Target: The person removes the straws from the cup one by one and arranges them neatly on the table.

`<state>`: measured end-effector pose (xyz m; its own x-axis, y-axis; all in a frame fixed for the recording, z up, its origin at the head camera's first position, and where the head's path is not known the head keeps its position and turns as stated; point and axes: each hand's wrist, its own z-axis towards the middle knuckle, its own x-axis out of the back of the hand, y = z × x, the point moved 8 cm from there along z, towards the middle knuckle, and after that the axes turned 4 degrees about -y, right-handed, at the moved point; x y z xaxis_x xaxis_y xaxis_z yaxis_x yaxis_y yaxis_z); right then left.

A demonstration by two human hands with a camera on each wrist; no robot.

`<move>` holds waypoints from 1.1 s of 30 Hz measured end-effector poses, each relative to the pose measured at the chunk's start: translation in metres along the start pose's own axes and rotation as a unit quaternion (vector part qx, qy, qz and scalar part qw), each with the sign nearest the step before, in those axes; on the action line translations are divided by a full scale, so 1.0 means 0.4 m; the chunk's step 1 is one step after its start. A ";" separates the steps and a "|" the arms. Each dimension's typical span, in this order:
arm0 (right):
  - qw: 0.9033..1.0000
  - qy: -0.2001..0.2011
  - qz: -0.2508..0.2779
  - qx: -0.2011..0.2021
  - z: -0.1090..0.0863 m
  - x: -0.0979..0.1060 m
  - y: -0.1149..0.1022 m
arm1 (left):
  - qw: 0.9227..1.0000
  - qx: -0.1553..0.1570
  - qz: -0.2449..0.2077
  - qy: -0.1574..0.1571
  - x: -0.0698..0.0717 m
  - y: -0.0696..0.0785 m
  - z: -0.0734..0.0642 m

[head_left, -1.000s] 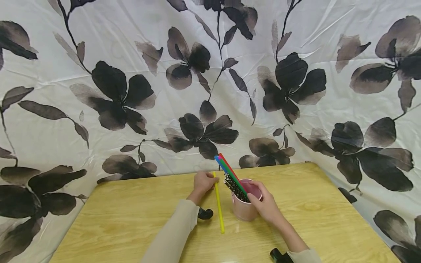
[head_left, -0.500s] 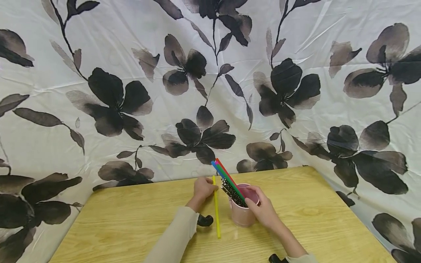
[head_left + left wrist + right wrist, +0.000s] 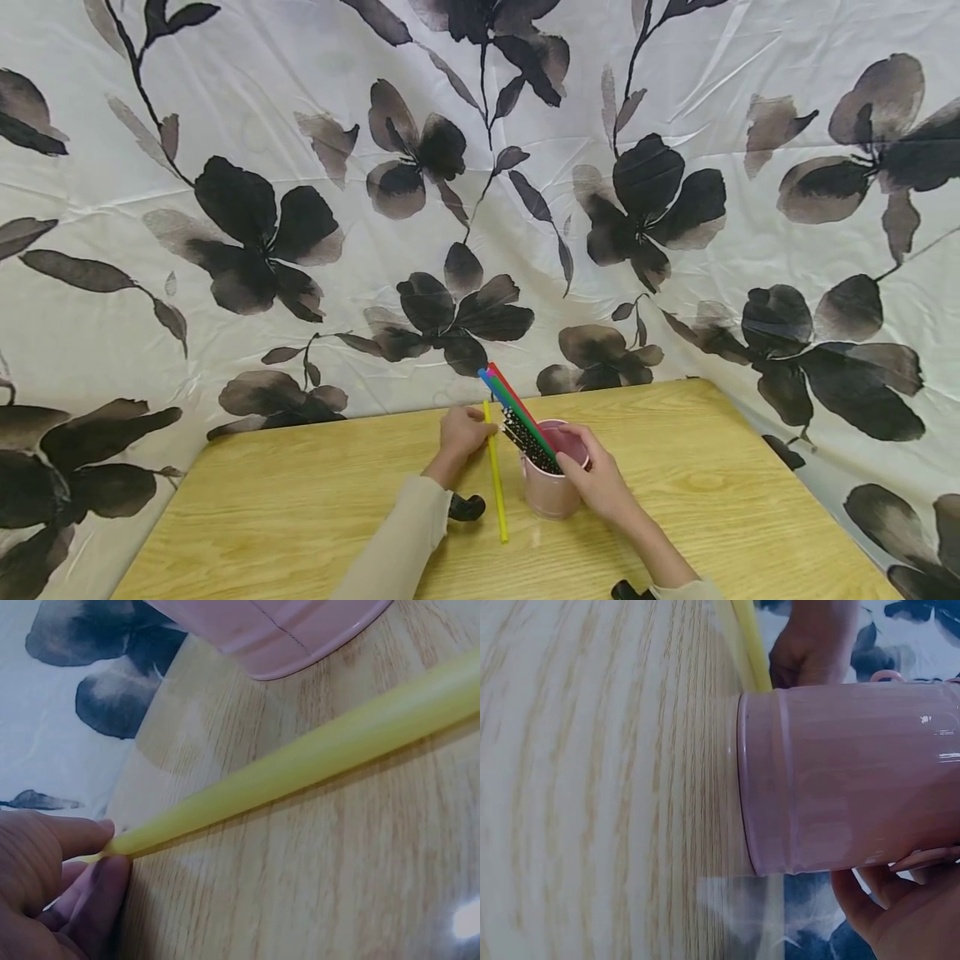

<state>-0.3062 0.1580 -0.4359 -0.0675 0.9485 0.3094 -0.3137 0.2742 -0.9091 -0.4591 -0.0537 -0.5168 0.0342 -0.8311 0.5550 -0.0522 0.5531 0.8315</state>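
My left hand (image 3: 463, 432) pinches the far end of a yellow drinking straw (image 3: 496, 483) between thumb and fingers. The straw slants across the left wrist view, close above or on the tabletop; which one I cannot tell. Just right of it stands a small pink bucket (image 3: 550, 496), upright on the table. Blue, green and red straws (image 3: 519, 408) lean left out of it, along with a bunch of black straws with white dots (image 3: 528, 442). My right hand (image 3: 603, 475) grips the bucket's right side at the rim. In the right wrist view, its fingers (image 3: 855, 904) lie against the bucket wall.
Both hands work over a light wooden table (image 3: 300, 500). Behind it hangs a white cloth (image 3: 337, 250) with dark flowers, close to the table's back edge. Black wrist gear (image 3: 467, 507) sits beside the left wrist, and more (image 3: 628, 590) beside the right.
The head view has shifted slightly. Over the last half second the near end of the yellow straw has swung a little to the right. Both hands keep their holds.
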 end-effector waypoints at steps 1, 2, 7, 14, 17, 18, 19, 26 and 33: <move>1.000 0.000 -0.003 -0.005 -0.001 -0.001 -0.004 | 1.000 -0.001 -0.004 0.001 0.000 -0.002 -0.002; 1.000 0.000 -0.005 -0.007 -0.003 -0.001 -0.008 | 1.000 -0.003 -0.009 0.003 0.000 -0.002 -0.005; 1.000 0.000 -0.005 -0.011 -0.002 0.001 -0.009 | 1.000 -0.007 -0.029 0.001 -0.002 -0.003 -0.002; 1.000 0.006 -0.006 -0.002 0.010 -0.005 0.058 | 0.999 -0.016 -0.051 0.000 -0.006 -0.013 -0.001; 1.000 0.007 -0.006 -0.005 0.013 -0.005 0.085 | 0.998 -0.020 -0.058 0.003 -0.004 -0.012 -0.007; 1.000 0.007 -0.002 -0.004 0.013 -0.005 0.089 | 0.998 -0.021 -0.059 0.005 -0.003 -0.012 -0.009; 1.000 0.008 0.003 -0.003 0.014 -0.004 0.090 | 0.998 -0.022 -0.059 0.006 -0.001 -0.010 -0.009; 1.000 0.009 0.004 0.008 0.015 -0.005 0.087 | 0.998 -0.017 -0.062 -0.003 0.009 -0.009 -0.017; 1.000 0.006 -0.005 -0.006 0.017 -0.004 0.095 | 0.994 -0.083 -0.066 0.034 0.067 0.036 -0.050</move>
<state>-0.3244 0.1658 -0.4691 -0.0532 0.9478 0.3143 -0.3022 0.2847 -0.9097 -0.4390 -0.0669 -0.4893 0.0982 -0.8945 0.4361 0.1216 0.4457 0.8869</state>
